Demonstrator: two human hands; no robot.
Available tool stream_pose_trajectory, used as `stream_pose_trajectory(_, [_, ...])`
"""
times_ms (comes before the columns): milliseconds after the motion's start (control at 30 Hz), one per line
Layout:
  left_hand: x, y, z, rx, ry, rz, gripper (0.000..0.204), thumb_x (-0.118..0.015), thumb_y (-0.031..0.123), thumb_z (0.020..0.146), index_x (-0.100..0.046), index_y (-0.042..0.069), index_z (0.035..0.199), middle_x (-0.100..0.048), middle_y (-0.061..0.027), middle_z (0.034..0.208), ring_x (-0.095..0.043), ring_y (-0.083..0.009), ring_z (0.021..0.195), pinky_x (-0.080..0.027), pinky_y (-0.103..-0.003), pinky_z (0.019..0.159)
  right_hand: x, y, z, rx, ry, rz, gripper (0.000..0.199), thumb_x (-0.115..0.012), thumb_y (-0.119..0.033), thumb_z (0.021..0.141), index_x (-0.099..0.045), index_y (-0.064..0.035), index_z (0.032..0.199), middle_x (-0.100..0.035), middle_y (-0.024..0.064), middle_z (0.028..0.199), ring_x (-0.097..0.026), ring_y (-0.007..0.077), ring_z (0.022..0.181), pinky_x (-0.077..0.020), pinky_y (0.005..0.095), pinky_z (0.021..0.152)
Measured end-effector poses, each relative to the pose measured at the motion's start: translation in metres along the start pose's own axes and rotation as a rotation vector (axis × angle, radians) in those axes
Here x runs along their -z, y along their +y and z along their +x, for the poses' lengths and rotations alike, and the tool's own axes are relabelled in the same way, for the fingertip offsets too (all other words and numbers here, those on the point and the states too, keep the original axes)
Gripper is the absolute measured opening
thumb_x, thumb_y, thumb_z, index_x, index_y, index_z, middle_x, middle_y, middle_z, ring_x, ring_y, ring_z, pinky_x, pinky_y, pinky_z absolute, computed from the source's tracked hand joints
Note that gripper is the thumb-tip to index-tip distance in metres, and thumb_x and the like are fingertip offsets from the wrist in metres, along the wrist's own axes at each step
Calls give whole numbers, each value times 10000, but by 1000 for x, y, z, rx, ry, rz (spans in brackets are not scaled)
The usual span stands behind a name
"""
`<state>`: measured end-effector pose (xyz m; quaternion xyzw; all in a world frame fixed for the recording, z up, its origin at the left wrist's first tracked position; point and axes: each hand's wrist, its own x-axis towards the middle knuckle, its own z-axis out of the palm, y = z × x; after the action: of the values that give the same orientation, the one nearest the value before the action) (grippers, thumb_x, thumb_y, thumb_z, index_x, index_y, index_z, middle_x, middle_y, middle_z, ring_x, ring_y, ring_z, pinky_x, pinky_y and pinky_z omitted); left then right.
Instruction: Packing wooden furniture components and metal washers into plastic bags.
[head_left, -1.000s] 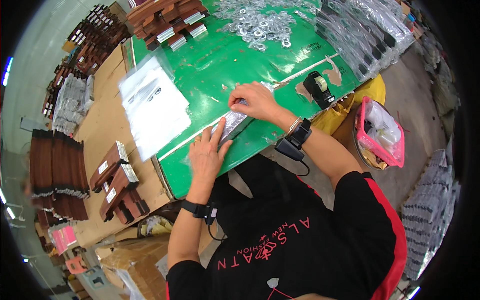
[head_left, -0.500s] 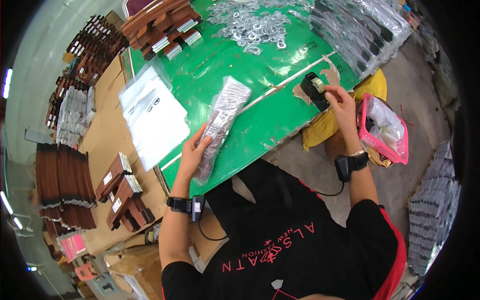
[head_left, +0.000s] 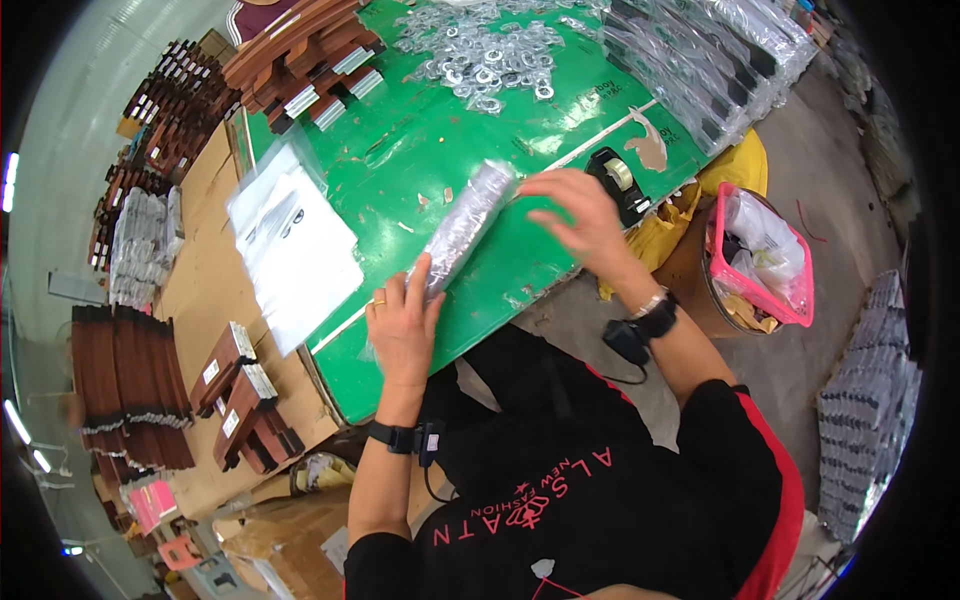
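Note:
A long bundle wrapped in clear plastic [head_left: 468,222] lies slantwise on the green tabletop [head_left: 400,165]. My left hand [head_left: 402,325] grips its near end, fingers over the top and thumb along the right side. At the far end, my right hand [head_left: 582,228] reaches in from the right with its fingers stretched and apart, fingertips at or just beside the plastic. Whether a strip of tape clings to those fingertips cannot be made out. A black tape dispenser with a pale roll [head_left: 618,183] stands just beyond my right hand.
Flat plastic bags [head_left: 297,245] lie to the left. Small bagged rings [head_left: 485,62] are heaped at the back, beside brown wooden pieces [head_left: 300,65] and plastic-wrapped stacks [head_left: 710,70]. A pink basket [head_left: 808,290] sits right of the table, near a yellow sack [head_left: 740,165].
My right hand has left the tape dispenser and moved left to the bundle's far end. The bundle has turned and shifted slightly, with my left hand now more over its top.

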<state>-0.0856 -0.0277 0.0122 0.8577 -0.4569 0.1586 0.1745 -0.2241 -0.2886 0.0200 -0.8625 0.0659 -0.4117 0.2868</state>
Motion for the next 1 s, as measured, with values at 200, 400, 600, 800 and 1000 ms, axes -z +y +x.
stream_pose_trajectory(200, [-6, 3, -12, 22, 1, 139, 789, -793, 334, 797, -483, 147, 1498, -632, -60, 1219, -589, -247, 1044, -436, -397, 932, -41, 6, 29, 148, -323, 59, 464, -811, -181, 752, -666, -149, 1192, -651, 37, 1222, -553, 246, 1204, -354, 429, 1077])
stream_pose_trajectory(400, [3, 7, -10, 8, 84, 105, 816, -811, 360, 768, -500, 103, 1477, -624, -65, 1227, -575, -255, 1076, -387, -424, 1007, -42, 19, 60, 258, -518, 30, 379, -809, -157, 748, -702, -170, 1112, -636, -9, 1113, -549, 217, 1124, -353, 412, 1038])
stream_pose_trajectory(600, [6, 13, -2, 28, 102, 48, 515, -819, 300, 768, -664, 102, 1217, -620, -56, 1130, -573, -263, 1073, -379, -416, 992, -41, 16, 78, 267, -692, 80, 259, -787, -115, 765, -701, -192, 997, -613, -39, 1022, -551, 195, 1055, -362, 388, 975])
stream_pose_trajectory(800, [4, 21, 9, 83, 20, -47, 402, -813, 269, 763, -673, 116, 1108, -635, -58, 1114, -575, -261, 1065, -379, -407, 983, -48, 22, 82, 253, -776, 181, 200, -778, -110, 775, -682, -177, 938, -605, -41, 998, -547, 191, 1036, -358, 385, 951])
stream_pose_trajectory(1000, [2, 32, 45, 12, 109, -325, 473, -840, 214, 730, -644, 76, 1138, -647, -75, 1130, -582, -293, 1060, -433, -412, 909, -53, 28, 79, 186, -757, 359, 129, -766, -110, 791, -663, -141, 862, -597, -22, 1003, -543, 199, 1045, -374, 371, 952])
